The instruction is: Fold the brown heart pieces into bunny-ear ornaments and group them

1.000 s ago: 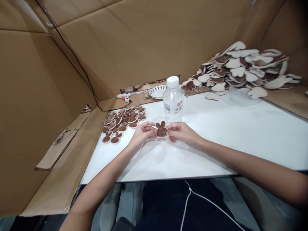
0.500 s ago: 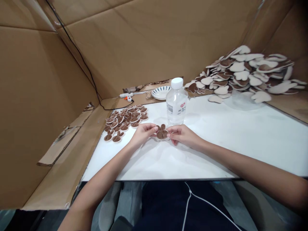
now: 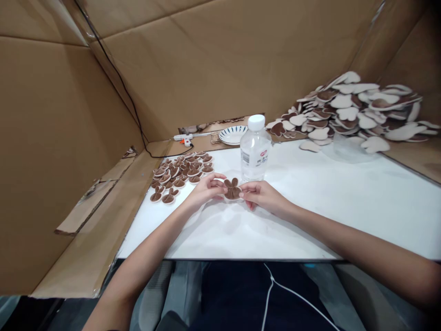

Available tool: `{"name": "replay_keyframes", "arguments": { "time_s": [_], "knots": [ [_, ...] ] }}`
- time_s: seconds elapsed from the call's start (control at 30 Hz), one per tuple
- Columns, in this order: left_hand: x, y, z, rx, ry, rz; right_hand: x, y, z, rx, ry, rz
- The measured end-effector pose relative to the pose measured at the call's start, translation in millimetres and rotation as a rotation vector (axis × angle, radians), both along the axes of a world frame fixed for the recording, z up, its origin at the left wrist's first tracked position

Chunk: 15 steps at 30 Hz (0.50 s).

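A brown, bunny-head-shaped fabric piece (image 3: 233, 190) with two upright ears and a pale edge is held just above the white table (image 3: 310, 202). My left hand (image 3: 208, 188) pinches its left side between thumb and fingers. On its right side, my right hand (image 3: 258, 194) grips the rim in the same way. Right behind the hands stands a clear plastic bottle (image 3: 255, 151) with a white cap. To the left lies a group of similar brown bunny-shaped pieces (image 3: 179, 172), spread over one another.
Cardboard walls (image 3: 220, 59) surround the table. At the back are a white glue gun (image 3: 186, 139) with a black cord and a striped plate (image 3: 231, 134). A tall heap of brown and white fabric pieces (image 3: 347, 112) fills the back right, with a clear plastic bag (image 3: 354, 151) at its foot.
The two ears of the held piece now stand more upright and symmetrical, and the left fingers have shifted slightly. Both hands still hold it, and the whole view has moved a little.
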<state>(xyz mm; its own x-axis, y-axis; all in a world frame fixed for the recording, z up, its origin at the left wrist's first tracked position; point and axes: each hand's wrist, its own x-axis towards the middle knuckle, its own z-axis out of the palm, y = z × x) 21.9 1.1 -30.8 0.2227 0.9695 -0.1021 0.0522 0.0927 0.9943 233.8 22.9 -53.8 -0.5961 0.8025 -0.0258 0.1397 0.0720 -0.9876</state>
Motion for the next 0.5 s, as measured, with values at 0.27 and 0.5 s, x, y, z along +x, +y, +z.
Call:
{"name": "replay_keyframes", "arguments": {
  "time_s": [0.27,0.5],
  "knots": [
    [-14,6,1.3,0.059,0.031,0.018,-1,3,-2.7,-0.087,-0.004,-0.076],
    [-68,31,11.9,0.287,0.088,0.366,0,8,-11.1,-0.110,-0.031,-0.072]
  ]
}}
